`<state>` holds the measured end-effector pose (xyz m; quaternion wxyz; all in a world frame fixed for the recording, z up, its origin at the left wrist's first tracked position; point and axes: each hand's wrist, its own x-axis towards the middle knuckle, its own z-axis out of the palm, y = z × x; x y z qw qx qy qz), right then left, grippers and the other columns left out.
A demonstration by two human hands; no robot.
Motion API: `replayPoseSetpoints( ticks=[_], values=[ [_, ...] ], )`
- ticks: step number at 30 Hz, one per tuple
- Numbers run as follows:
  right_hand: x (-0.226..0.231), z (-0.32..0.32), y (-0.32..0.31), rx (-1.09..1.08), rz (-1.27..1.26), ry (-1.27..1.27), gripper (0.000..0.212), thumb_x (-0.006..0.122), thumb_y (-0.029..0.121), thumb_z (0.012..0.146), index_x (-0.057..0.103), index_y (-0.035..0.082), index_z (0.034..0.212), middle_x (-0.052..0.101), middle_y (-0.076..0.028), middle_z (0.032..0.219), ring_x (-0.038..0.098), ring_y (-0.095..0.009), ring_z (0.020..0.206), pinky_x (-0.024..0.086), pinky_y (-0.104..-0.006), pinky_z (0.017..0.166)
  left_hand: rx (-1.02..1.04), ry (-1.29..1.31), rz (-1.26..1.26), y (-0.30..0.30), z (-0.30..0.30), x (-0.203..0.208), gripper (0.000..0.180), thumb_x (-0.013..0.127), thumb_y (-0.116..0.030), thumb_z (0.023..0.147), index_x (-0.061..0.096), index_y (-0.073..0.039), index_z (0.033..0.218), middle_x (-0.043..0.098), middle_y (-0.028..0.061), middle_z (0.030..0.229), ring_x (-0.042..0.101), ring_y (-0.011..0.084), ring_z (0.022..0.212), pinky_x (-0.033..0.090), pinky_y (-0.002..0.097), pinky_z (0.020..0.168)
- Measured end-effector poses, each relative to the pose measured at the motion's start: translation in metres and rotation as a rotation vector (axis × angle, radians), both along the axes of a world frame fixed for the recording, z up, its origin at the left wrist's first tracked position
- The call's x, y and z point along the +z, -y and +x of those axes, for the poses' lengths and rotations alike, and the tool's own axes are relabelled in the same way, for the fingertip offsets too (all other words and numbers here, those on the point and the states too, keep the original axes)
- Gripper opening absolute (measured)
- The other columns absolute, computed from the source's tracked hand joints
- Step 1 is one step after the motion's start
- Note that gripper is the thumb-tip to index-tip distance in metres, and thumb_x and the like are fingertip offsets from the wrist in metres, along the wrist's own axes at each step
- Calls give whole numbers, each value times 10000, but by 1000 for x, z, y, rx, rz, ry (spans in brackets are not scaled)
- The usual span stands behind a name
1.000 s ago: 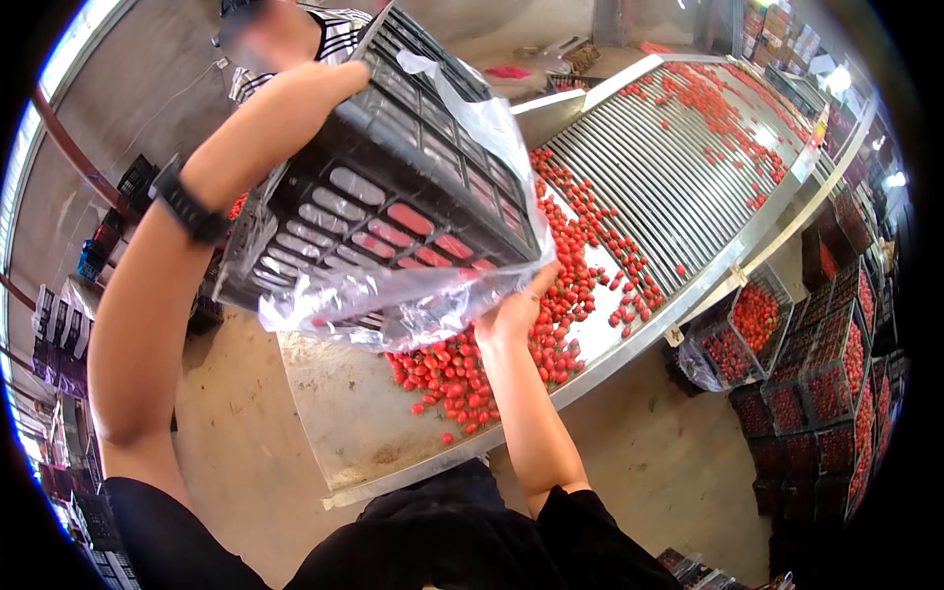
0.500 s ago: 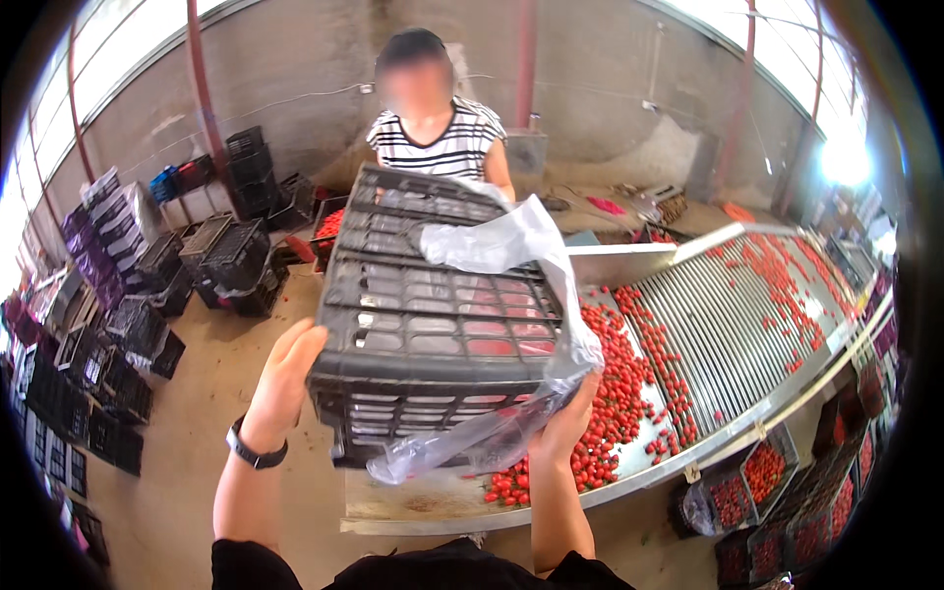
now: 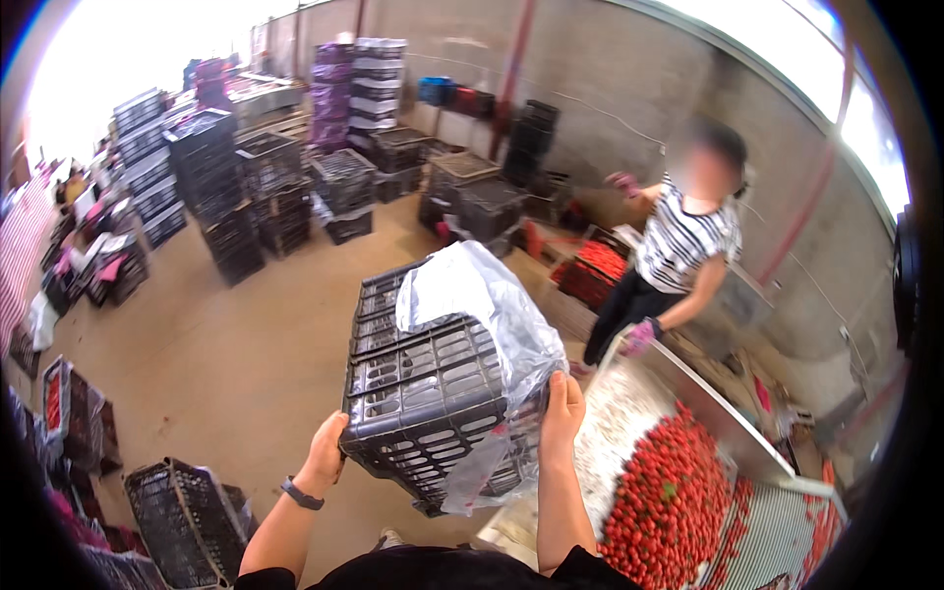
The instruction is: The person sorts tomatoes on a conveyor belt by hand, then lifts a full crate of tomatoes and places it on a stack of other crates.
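Note:
A black slatted plastic crate (image 3: 423, 379) is held up in front of me, tipped so that its slatted faces turn toward me. My left hand (image 3: 327, 450) is closed on its left edge, at the near corner. On the other side my right hand (image 3: 560, 418) grips the crate's right edge together with a thin clear plastic liner (image 3: 477, 280). The liner drapes over the crate's upper right side and hangs loose below. What the crate's inside holds is hidden. Many small red tomatoes (image 3: 664, 492) lie heaped on a pale sorting table (image 3: 629, 393) to my right.
A co-worker (image 3: 688, 236) in a striped top stands beyond the sorting table, a gloved hand on its edge. Stacked black crates (image 3: 211, 182) stand across the floor at the left and back. Another crate (image 3: 187, 516) sits at the lower left. Metal slats (image 3: 787, 536) continue at the right.
My view has swung left, and the crate with both hands has moved away from above the tomatoes toward the open floor. The co-worker now has one arm raised.

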<state>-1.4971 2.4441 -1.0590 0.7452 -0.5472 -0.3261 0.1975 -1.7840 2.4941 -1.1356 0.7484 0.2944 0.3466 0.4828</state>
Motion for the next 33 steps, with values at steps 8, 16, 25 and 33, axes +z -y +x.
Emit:
replayPoseSetpoints(
  ticks=[8, 16, 25, 33],
  values=[
    [-42, -84, -149, 147, -246, 294, 489, 632, 294, 799, 296, 24, 568, 239, -15, 509, 238, -96, 504, 230, -294, 433, 296, 25, -234, -49, -69, -68, 214, 441, -197, 860, 550, -14, 890, 592, 67, 816, 560, 137, 753, 438, 265, 697],
    [-48, -127, -311, 368, -441, 675, 529, 552, 545, 751, 482, 27, 675, 541, -149, 655, 520, -340, 637, 394, -394, 583, 503, -20, -285, -161, -107, -102, 304, 468, -262, 847, 547, 8, 964, 592, 105, 907, 578, 206, 818, 465, 311, 704],
    [-20, -143, -530, 440, -389, 792, 487, 571, 521, 749, 549, 35, 719, 556, -162, 644, 557, -336, 654, 412, -389, 588, 488, -37, -286, -344, -107, -84, 358, 464, -339, 852, 530, -8, 972, 599, 103, 886, 585, 205, 773, 478, 307, 664],
    [33, -166, -720, 213, -53, 610, 368, 610, 224, 813, 402, 30, 579, 339, -6, 523, 314, -66, 514, 287, -264, 464, 324, 2, 112, -561, -147, -29, 393, 376, -308, 909, 510, 18, 1082, 583, 97, 1040, 540, 187, 961, 394, 309, 881]
  ],
)
